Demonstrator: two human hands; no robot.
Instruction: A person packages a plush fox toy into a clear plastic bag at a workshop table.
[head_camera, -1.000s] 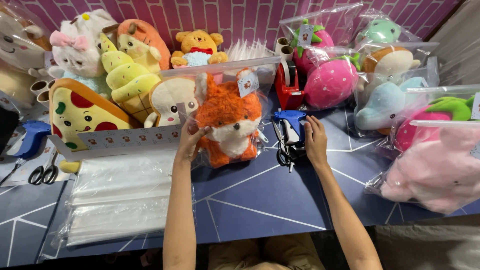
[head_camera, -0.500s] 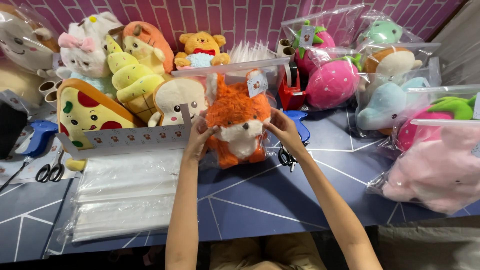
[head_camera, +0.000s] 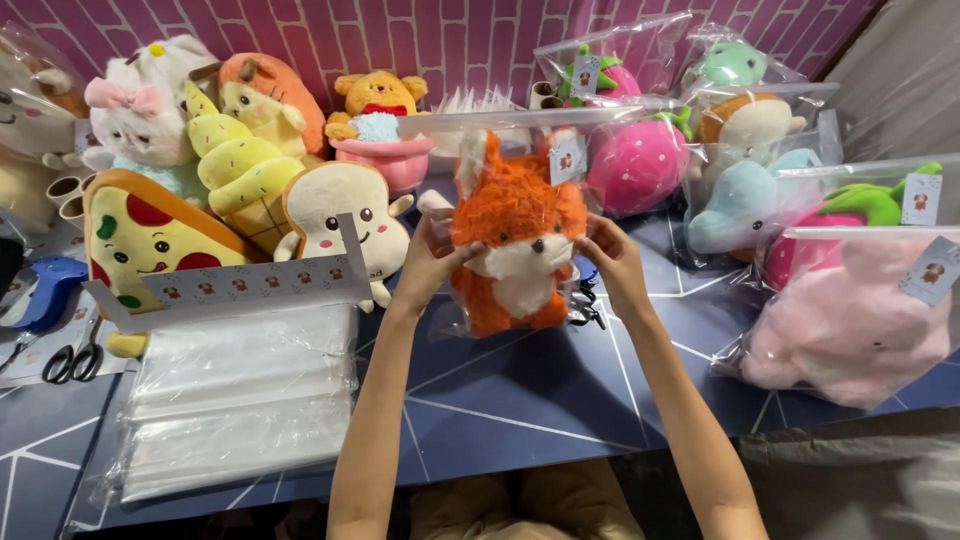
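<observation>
My left hand (head_camera: 432, 262) and my right hand (head_camera: 608, 256) were both clamped on the orange fox plush (head_camera: 515, 225), one on each side, with the clear plastic bag (head_camera: 500, 140) around it. I held the fox upright above the blue desk (head_camera: 520, 400), near the middle of my view, its white belly facing me and a small paper tag (head_camera: 566, 160) hanging by its ear.

At nine o'clock from my left hand sat the toast plush (head_camera: 335, 215), and further out at nine the pizza slice plush (head_camera: 140, 240), with a strip of card (head_camera: 250, 285) lying across both. At seven o'clock a stack of clear bags (head_camera: 240, 395) lay flat on the desk, and a pair of scissors (head_camera: 70, 360) rested beyond it at the desk's left edge.

At one o'clock from my right hand stood a bagged pink strawberry plush (head_camera: 640, 165). At four o'clock lay a big pink plush in a bag (head_camera: 850, 320), and at two o'clock a pale blue plush (head_camera: 740, 205), also bagged.
</observation>
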